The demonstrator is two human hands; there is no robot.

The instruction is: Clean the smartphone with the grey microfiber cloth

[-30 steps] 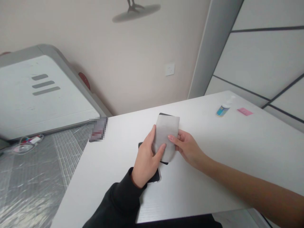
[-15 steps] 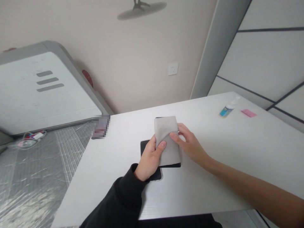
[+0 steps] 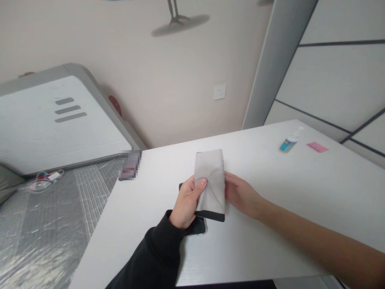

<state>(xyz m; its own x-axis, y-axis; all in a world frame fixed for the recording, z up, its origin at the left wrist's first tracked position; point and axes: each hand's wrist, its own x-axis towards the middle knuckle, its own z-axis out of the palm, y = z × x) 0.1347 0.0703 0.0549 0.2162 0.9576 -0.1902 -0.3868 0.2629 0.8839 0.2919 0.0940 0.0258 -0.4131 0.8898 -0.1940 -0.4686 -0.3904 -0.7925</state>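
A grey cloth (image 3: 209, 182) lies over a flat black device (image 3: 210, 216) that I hold above the white table (image 3: 300, 192). My left hand (image 3: 186, 202), in a black sleeve, grips the device's left edge, its thumb pressing the cloth down. My right hand (image 3: 240, 194) holds the right edge, its fingers tucked behind the device and cloth. Under my left hand a second black phone-like slab (image 3: 197, 228) lies flat on the table.
A small spray bottle with a blue label (image 3: 288, 142) and a pink slip (image 3: 317, 147) lie at the table's far right. A blurred object (image 3: 129, 164) sits at the table's left corner. A white-grey appliance (image 3: 57, 120) and cables (image 3: 45, 178) are on the plastic-covered floor to the left.
The cloth and black device have turned more upright and straight. My right fingers moved from on top of the cloth to behind the right edge. The camera tilted slightly.
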